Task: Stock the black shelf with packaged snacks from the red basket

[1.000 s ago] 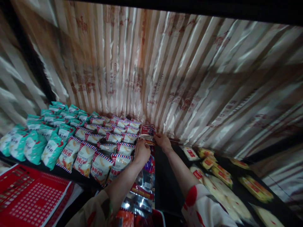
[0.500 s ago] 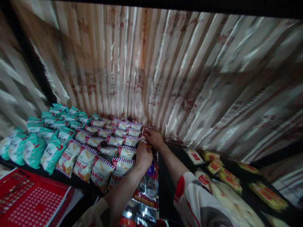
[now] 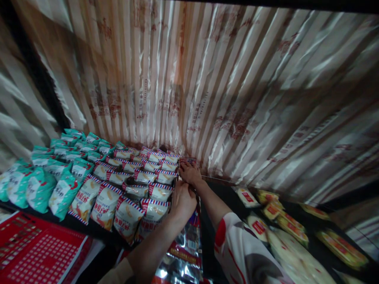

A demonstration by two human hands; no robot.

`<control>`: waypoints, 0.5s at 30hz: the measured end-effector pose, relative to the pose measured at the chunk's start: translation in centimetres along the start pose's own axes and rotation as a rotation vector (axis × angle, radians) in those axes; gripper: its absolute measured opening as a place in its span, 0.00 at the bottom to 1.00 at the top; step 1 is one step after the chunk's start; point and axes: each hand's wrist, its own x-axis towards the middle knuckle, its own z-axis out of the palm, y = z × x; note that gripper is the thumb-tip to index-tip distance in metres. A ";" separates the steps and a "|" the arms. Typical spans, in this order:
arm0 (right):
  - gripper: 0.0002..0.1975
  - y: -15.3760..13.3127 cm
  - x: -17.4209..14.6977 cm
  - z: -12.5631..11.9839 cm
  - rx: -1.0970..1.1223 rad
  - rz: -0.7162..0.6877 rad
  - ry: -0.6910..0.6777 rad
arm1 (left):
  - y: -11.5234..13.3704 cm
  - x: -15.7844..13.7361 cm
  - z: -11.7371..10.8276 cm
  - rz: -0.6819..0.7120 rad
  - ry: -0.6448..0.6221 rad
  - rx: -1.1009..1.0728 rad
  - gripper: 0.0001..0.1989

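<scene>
My right hand (image 3: 190, 172) reaches to the back of the shelf, its fingers spread and lying on a dark red snack packet (image 3: 189, 160) by the backing sheet. Just in front, my left hand (image 3: 184, 202) is closed with curled fingertips; what they hold, if anything, is hidden. Under and before my left hand runs a row of shiny dark and silver snack packets (image 3: 191, 238). Left of both hands stand rows of white snack bags (image 3: 128, 216) with red-and-blue striped edges.
Teal snack bags (image 3: 41, 188) fill the far left. A red plastic basket (image 3: 44, 252) sits at the lower left. Yellow packets (image 3: 291, 227) and a large pale packet (image 3: 299, 258) lie on the right. A wrinkled, striped sheet (image 3: 207, 86) backs the black shelf.
My right hand has flattened further over the red packet at the back. My left hand has shifted slightly right and down, still closed. The view has moved a little.
</scene>
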 end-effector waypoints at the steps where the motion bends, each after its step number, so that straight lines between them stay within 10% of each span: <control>1: 0.23 -0.1 0.0 -0.1 0.011 0.022 -0.008 | 0.2 -0.2 -0.2 0.017 -0.014 0.015 0.16; 15: 0.24 -0.7 0.4 0.2 0.043 0.060 0.000 | -0.3 -0.9 0.6 0.168 -0.096 0.179 0.17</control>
